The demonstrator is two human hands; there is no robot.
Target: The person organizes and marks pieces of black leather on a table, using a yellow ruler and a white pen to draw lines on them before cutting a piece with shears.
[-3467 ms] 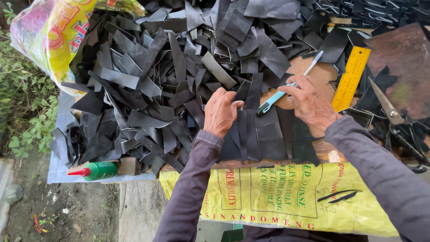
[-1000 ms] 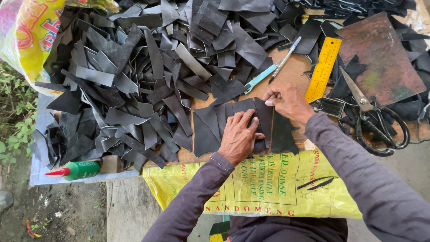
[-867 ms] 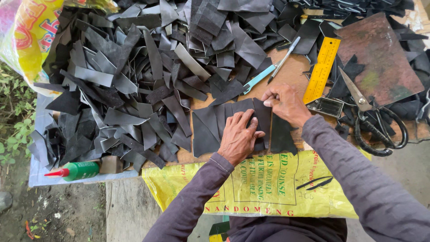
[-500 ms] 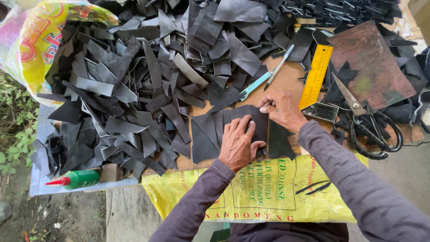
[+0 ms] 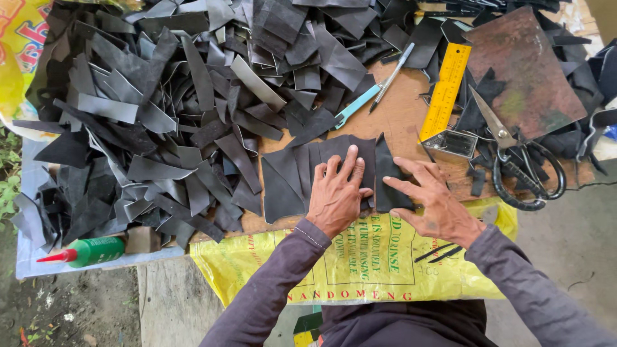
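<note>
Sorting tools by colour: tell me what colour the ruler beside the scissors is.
Yellow; the ruler shows in the head view.

A heap of black scraps blocks the worktop's left half and far edge. At your right sit a yellow ruler and scissors. Bare wood between them, by a pen, leaves you passage.

Left hand and right hand flat, palms down
</note>
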